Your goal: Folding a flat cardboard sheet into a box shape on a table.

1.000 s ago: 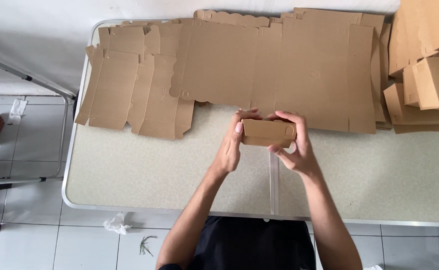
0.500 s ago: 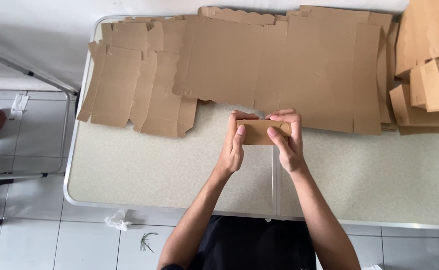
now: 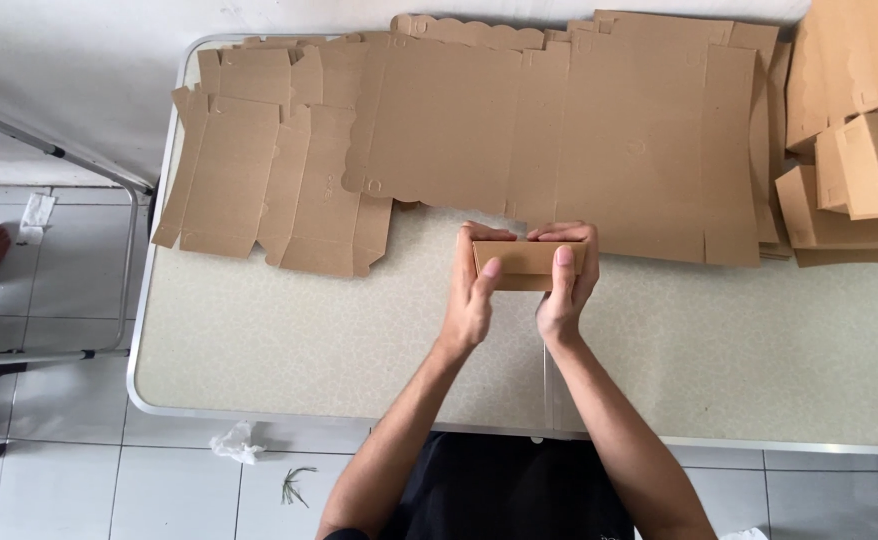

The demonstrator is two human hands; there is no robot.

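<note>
Near the middle of the desk (image 3: 289,350), just in front of the flat sheets, both hands clasp a small folded cardboard box (image 3: 527,263). The left hand (image 3: 474,290) wraps the box's left end, thumb laid across its near face and fingers curled over the far edge; the right hand (image 3: 565,285) mirrors it on the right end. Neither is spread; each is closed around the box, pinching it between thumb and fingers.

To do this squeezing and shaping well, I would judge that even pressure from both ends matters: thin board like this creases where it is pushed hardest, so the thumbs should sit flat on the panel, not dig in with the tips. Keeping the box low to the desk would help the corners come square, and the fold lines should be made to bend, not the panels between them.

Everything cardboard here is plain brown, matte and slightly fibrous. Behind the box lies a large die-cut flat sheet (image 3: 599,130) with a scalloped edge, slots and tabs, and a smaller stack of flat blanks (image 3: 259,170) fanned out at the left. Finished boxes (image 3: 859,150), crisp-edged and rectangular, are piled at the right. The desk surface is pale, speckled and smooth, with a metal rim. Below it is tiled floor (image 3: 49,480), with a crumpled scrap of tissue (image 3: 234,442).
</note>
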